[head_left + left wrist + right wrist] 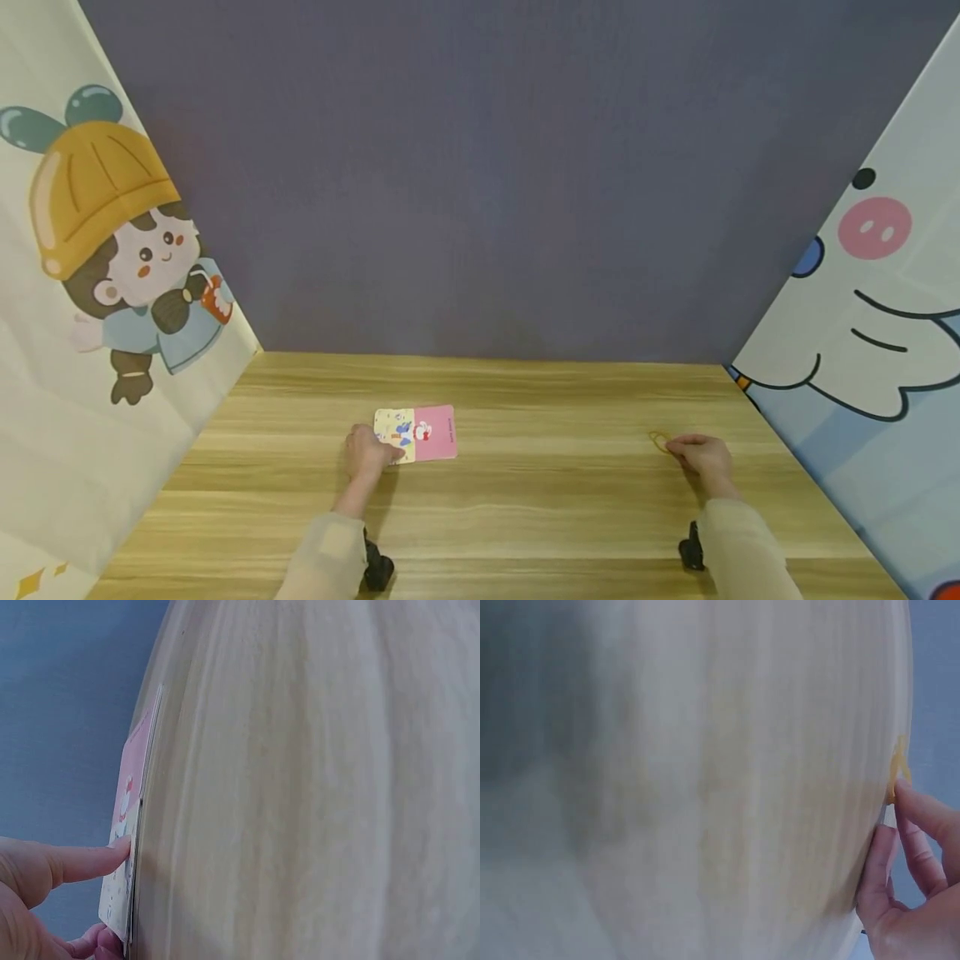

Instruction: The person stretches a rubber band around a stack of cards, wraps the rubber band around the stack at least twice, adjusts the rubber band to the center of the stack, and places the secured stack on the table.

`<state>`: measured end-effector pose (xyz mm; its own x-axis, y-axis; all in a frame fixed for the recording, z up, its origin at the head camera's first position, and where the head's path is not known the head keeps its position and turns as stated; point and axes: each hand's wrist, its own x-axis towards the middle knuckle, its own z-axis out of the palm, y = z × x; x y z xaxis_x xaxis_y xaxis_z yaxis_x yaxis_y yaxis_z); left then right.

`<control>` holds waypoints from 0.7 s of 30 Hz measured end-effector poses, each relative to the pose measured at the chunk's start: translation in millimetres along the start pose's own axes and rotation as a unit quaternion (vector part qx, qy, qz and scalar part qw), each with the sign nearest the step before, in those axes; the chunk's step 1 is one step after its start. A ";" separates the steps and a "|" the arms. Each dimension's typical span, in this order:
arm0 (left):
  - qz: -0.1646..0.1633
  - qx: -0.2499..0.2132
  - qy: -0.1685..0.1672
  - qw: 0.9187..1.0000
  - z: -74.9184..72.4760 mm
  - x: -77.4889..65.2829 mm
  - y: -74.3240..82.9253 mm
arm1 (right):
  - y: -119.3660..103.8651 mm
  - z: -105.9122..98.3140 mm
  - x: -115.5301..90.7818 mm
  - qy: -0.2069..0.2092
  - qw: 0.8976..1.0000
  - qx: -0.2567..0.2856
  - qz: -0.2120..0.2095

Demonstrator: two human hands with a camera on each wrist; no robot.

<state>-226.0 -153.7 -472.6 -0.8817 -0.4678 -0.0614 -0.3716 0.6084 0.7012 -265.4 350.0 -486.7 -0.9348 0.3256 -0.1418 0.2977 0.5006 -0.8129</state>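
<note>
A small notebook [435,433] with a pink and pale-yellow cartoon cover lies flat on the wooden table, left of the middle. My left hand [368,452] holds its left end, the thumb on the cover and the other fingers at the edge. In the left wrist view the notebook [130,776] appears almost edge-on, with the thumb [94,862] across its yellow part. Far to the right, my right hand [703,457] pinches a thin yellow rubber band [658,440] between thumb and forefinger, close to the tabletop. The band's loop [897,761] sticks out past the fingertips in the right wrist view.
The wood-grain table [525,517] ends at a dark grey upright panel [487,183] at the back. Cartoon-printed sheets flank it, the left sheet [60,433] and the right sheet [862,375]. Black wrist devices sit at both cuffs.
</note>
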 end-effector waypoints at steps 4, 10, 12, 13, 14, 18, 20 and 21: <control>0.004 0.000 -0.008 1.000 0.2 2.5 -2.1 | 3.2 0.0 2.1 0.000 1.000 0.012 0.001; 0.022 0.002 -0.009 1.000 -1.7 2.0 -2.0 | 3.3 1.2 1.8 0.003 0.998 0.060 0.011; 0.025 0.001 -0.008 1.000 -2.3 0.9 -1.3 | 1.7 1.5 1.1 0.001 0.996 0.084 0.021; 0.027 0.001 -0.008 1.000 -2.7 0.2 -0.7 | 0.9 1.9 0.8 -0.001 0.995 0.098 0.025; 0.028 0.002 -0.009 1.000 -3.1 -0.2 -0.1 | -0.1 2.3 0.2 -0.002 0.994 0.108 0.027; 0.018 0.002 -0.019 1.000 -5.3 -2.0 2.9 | -6.3 3.7 -5.9 -0.010 0.990 0.136 0.025; 0.017 0.001 -0.023 1.000 -6.2 -2.0 3.7 | -9.3 4.7 -9.0 -0.013 0.989 0.144 0.021; 0.015 0.001 -0.024 1.000 -6.9 -1.9 4.1 | -10.8 5.1 -10.7 -0.015 0.989 0.146 0.020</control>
<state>-223.9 -154.8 -464.7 -0.9055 -0.4179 -0.0735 -0.3448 0.6236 0.7016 -259.7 337.1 -479.2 -0.9299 0.3151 -0.1899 0.2700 0.2340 -0.9340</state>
